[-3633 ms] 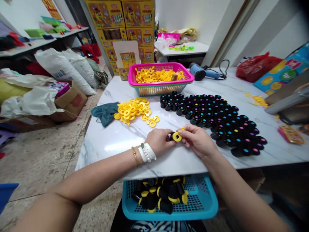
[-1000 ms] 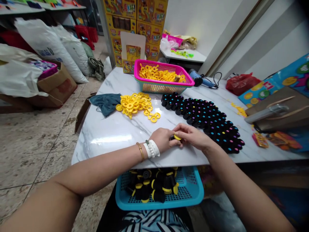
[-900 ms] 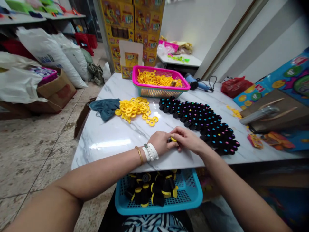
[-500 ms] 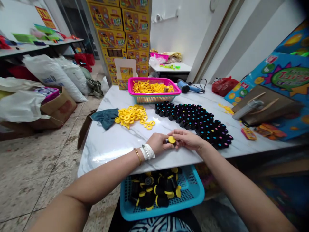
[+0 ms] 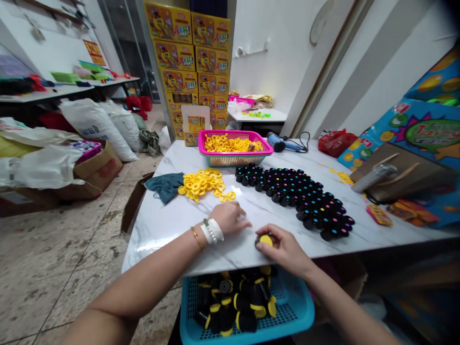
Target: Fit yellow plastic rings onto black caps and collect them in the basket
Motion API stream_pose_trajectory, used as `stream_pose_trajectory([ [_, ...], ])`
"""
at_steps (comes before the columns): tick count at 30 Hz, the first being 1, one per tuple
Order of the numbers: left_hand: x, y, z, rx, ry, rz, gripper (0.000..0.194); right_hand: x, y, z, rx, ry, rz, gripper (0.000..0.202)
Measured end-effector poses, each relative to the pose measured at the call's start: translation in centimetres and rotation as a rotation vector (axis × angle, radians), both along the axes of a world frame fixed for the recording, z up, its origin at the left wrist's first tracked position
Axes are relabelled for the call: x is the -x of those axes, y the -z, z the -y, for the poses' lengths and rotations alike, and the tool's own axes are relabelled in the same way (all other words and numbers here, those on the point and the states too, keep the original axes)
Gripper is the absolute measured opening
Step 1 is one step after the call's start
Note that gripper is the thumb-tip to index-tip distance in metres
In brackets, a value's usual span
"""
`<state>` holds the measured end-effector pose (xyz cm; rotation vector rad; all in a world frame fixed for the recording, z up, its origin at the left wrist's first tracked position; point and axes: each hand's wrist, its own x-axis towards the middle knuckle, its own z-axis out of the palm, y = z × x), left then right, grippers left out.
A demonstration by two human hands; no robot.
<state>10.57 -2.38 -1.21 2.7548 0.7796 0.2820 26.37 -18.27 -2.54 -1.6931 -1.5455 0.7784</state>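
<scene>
My right hand [image 5: 285,247] grips a small black canister with a yellow cap [image 5: 266,240] just above the front edge of the white table. My left hand [image 5: 230,218] is apart from it, over the table, thumb stretched out and nothing seen in it. Beyond that hand lies a pile of yellow plastic ring pieces [image 5: 203,183]. To the right, black canisters with coloured dots on top [image 5: 294,187] stand close together. Below the table edge, a blue basket [image 5: 304,314] holds several black canisters with yellow caps [image 5: 247,302].
A pink-rimmed basket [image 5: 235,134] of yellow pieces stands at the back of the table. A dark green cloth [image 5: 165,187] lies left of the yellow pile. A blue corded tool [image 5: 278,143] and a red bag [image 5: 337,143] sit behind. Yellow boxes [image 5: 196,62] are stacked beyond.
My hands have come apart. My right hand has moved toward me with the canister; my left hand has let go of it and moved left. The view has shifted slightly.
</scene>
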Motion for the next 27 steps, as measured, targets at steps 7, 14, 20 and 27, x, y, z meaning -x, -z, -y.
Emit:
stream_pose_trajectory([
  [7, 0.9, 0.2, -3.2, -0.139, -0.238, -0.081, 0.026, 1.0, -1.5, 2.8, 0.038, -0.107, -0.050, 0.022],
  [14, -0.1, 0.4, -1.7, -0.087, -0.187, -0.035, 0.025, -1.4, -1.7, -6.0, 0.067, 0.184, -0.185, 0.028],
  [20, -0.7, 1.1, -1.1, 0.091, -0.178, 0.109, 0.022, -1.3, 0.4, -8.9, 0.038, 0.105, -0.211, 0.031],
  [27, -0.9, 1.5, -0.6, 0.679, -0.184, 0.251, 0.034, -1.7, 0.6, -7.8, -0.022, 0.118, -0.392, 0.022],
])
